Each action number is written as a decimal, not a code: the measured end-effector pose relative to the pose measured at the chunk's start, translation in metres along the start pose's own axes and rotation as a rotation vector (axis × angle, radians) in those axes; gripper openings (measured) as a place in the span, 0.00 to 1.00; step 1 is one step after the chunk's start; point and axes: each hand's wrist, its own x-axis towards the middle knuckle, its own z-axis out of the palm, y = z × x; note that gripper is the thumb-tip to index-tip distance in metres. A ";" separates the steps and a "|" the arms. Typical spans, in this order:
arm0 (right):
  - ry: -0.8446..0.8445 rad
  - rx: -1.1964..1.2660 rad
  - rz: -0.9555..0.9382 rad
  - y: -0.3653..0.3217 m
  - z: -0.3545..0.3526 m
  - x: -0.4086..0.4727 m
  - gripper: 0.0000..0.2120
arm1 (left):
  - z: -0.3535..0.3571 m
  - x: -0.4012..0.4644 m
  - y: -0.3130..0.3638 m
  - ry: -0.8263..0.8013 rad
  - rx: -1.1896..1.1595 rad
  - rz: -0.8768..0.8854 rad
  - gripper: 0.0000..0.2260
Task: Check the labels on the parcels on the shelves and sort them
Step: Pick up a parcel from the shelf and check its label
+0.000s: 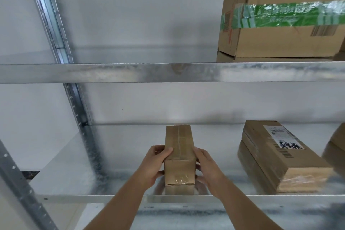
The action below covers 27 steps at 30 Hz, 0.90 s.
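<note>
At lower centre of frame, on the steel shelf (78, 179), a small taped brown cardboard parcel (179, 157) is clamped by left hand (154, 164) & right hand (206, 168) at its sides; prob. light, stiff, best gripped there.

Small parcel (179, 157) on lower shelf (78, 179), labelled parcel (276, 157) to its right, large box (283, 17) above.

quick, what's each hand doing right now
Left hand: closed on the left side of the small parcel, thumb on top.
Right hand: closed on the parcel's right side; both hold it on the lower shelf.
</note>
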 end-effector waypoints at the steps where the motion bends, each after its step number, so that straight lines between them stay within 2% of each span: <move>1: -0.004 0.013 0.010 0.003 0.001 0.001 0.13 | -0.001 0.000 -0.001 0.003 -0.020 0.001 0.17; 4: 0.014 0.045 -0.055 0.008 0.003 0.003 0.11 | -0.006 0.001 -0.003 0.012 -0.117 -0.003 0.18; 6: 0.038 -0.017 -0.106 0.005 0.003 0.000 0.12 | -0.009 0.003 -0.005 -0.005 -0.172 -0.005 0.21; 10: 0.069 -0.120 -0.176 -0.002 -0.007 0.006 0.35 | -0.013 0.007 -0.010 -0.004 -0.113 -0.008 0.24; 13: 0.115 -0.186 -0.210 -0.004 -0.011 0.008 0.42 | -0.011 0.011 -0.015 0.010 0.002 -0.036 0.25; 15: 0.120 -0.205 -0.235 -0.002 -0.013 0.007 0.41 | -0.006 0.012 -0.018 0.025 0.053 -0.062 0.20; 17: 0.119 -0.212 -0.247 0.003 -0.014 0.010 0.34 | 0.000 0.011 -0.019 0.038 0.086 -0.072 0.15; 20: 0.095 -0.210 -0.255 0.010 -0.014 0.013 0.19 | 0.005 0.006 -0.018 0.037 0.057 -0.092 0.18; 24: 0.074 -0.194 -0.202 0.016 -0.014 0.015 0.10 | 0.001 0.005 -0.024 0.032 -0.022 -0.141 0.20; 25: 0.073 -0.186 -0.158 0.019 -0.013 0.015 0.11 | -0.001 0.007 -0.027 0.043 -0.036 -0.150 0.21; 27: 0.107 -0.129 -0.072 0.031 -0.015 0.021 0.20 | -0.004 0.009 -0.034 0.049 -0.094 -0.171 0.24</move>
